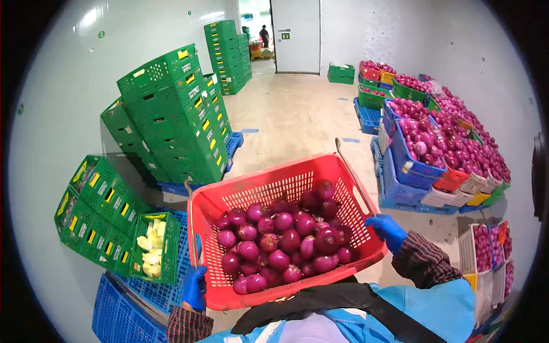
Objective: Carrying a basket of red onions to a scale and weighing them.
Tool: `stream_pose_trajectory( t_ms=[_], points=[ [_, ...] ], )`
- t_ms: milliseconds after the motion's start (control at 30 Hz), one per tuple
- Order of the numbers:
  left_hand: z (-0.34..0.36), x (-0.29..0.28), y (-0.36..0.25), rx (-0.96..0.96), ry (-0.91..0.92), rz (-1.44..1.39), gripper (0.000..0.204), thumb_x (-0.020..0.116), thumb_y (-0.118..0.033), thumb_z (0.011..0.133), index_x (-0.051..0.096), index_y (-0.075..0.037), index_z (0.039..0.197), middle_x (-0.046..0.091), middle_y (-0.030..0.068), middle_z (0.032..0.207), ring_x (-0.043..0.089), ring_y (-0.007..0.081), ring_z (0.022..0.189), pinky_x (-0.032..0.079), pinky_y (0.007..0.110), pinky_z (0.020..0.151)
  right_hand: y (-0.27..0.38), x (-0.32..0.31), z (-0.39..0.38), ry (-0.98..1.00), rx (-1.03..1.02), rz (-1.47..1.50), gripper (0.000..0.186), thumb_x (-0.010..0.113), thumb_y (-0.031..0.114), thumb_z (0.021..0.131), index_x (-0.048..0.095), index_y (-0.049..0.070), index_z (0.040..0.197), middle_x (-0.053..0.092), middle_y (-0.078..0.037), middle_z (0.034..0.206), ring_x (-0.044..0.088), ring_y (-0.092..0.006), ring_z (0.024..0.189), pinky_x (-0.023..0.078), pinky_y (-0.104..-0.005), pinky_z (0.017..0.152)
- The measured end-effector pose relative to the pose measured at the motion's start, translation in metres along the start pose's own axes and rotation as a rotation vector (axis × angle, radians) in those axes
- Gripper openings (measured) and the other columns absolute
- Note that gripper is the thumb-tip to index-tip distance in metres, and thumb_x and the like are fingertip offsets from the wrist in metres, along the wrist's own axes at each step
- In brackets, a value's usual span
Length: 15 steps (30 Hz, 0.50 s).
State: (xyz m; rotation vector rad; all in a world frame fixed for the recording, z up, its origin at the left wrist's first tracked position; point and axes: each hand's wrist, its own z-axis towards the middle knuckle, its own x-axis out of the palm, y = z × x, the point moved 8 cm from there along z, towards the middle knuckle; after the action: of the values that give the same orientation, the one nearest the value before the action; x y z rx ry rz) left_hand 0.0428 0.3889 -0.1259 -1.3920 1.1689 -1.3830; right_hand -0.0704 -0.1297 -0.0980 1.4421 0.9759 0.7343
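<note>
A red plastic crate (251,184) with slotted walls is in front of my body, filled partway with peeled-looking, shiny red onions (279,260). Thin metal handles run along its two short sides. My left hand (195,287), in a blue glove, is closed at the near left corner of the crate, by the lower end of the left handle. On the right side, my right hand (388,231), also blue-gloved, closes around the crate's edge and handle. The crate tilts a little, its right side farther from me. Its underside is hidden.
Stacked green crates (166,114) stand on blue pallets at left; one nearer green crate (155,246) holds pale yellow vegetables. Along the right, blue crates (409,151) and others brim with red onions. A person (263,36) stands beyond the doorway, beside a white door (296,37).
</note>
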Motion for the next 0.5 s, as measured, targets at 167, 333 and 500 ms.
stream_pose_trajectory(
  t_ms=[167,333,500],
  points=[
    [0.039,0.023,0.078,0.067,-0.098,0.184,0.013,0.06,-0.018,0.076,0.047,-0.02,0.074,0.035,-0.0097,0.056,0.031,0.0026,0.046,0.023,0.021,0.04,-0.137,-0.014,0.107,0.02,-0.014,0.068,0.017,0.064,0.027,0.073,0.059,0.012,0.07,0.039,0.005,0.051,0.033,-0.0063,0.041,0.022,-0.0249,0.038],
    [0.076,0.052,0.176,0.089,0.054,-0.064,0.012,0.062,-0.021,0.075,0.05,-0.02,0.076,0.036,-0.0101,0.057,0.032,0.0014,0.046,0.024,0.018,0.042,-0.2,-0.041,0.1,-0.046,-0.042,0.111,0.016,0.064,0.026,0.073,0.054,0.014,0.069,0.036,0.006,0.05,0.03,-0.0056,0.04,0.022,-0.023,0.037],
    [0.006,0.07,0.161,0.051,0.022,0.063,0.011,0.061,-0.019,0.076,0.05,-0.018,0.075,0.037,-0.0101,0.056,0.036,0.0026,0.047,0.028,0.02,0.043,-0.171,-0.064,0.073,-0.035,-0.096,0.049,0.016,0.063,0.023,0.071,0.054,0.011,0.067,0.039,0.003,0.051,0.035,-0.0075,0.042,0.025,-0.0249,0.04]
  ],
)
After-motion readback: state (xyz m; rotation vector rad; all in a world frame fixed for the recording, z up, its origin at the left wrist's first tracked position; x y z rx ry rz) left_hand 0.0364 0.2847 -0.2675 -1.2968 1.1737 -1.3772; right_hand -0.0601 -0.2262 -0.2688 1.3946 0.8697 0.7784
